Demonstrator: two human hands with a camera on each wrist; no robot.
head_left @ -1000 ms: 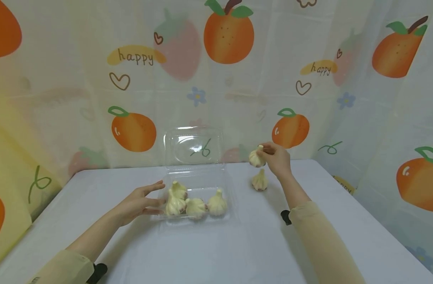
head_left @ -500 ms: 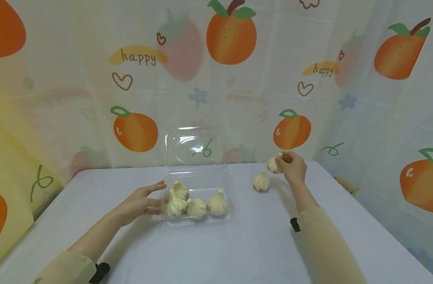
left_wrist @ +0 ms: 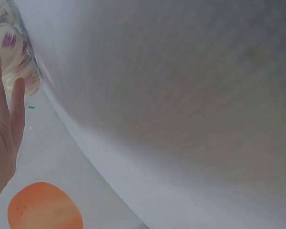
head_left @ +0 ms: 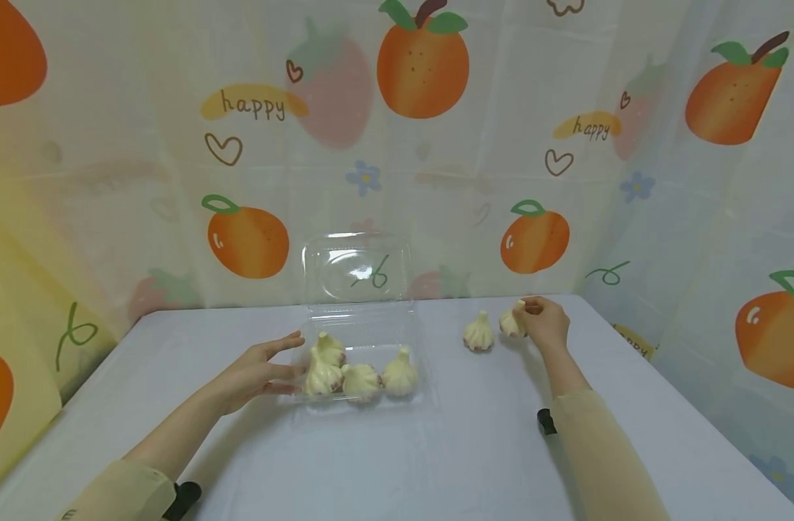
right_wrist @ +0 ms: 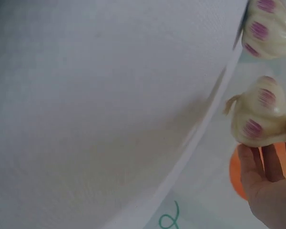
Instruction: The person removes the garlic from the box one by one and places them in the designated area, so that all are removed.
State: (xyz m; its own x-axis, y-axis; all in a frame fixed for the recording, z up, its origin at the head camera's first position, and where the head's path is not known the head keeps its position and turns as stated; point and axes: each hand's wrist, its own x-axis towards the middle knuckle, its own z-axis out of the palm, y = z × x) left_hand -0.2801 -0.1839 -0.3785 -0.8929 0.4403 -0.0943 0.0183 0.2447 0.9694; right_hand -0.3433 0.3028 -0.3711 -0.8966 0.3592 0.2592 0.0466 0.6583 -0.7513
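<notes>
Pinches a garlic bulb (head_left: 510,323) by its stalk in the right hand (head_left: 546,324), with another bulb (head_left: 478,334) to that hand's left. Probably light, firm and slightly slippery; best gripped there. Holds the left hand (head_left: 255,376) spread, with a clear container (head_left: 370,354) just to its right.

Container (head_left: 373,339) — smooth, glossy plastic

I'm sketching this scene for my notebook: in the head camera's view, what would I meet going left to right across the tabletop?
Left hand, clear container with four garlic bulbs inside, lone garlic bulb, pinched garlic bulb, right hand holding it.
</notes>
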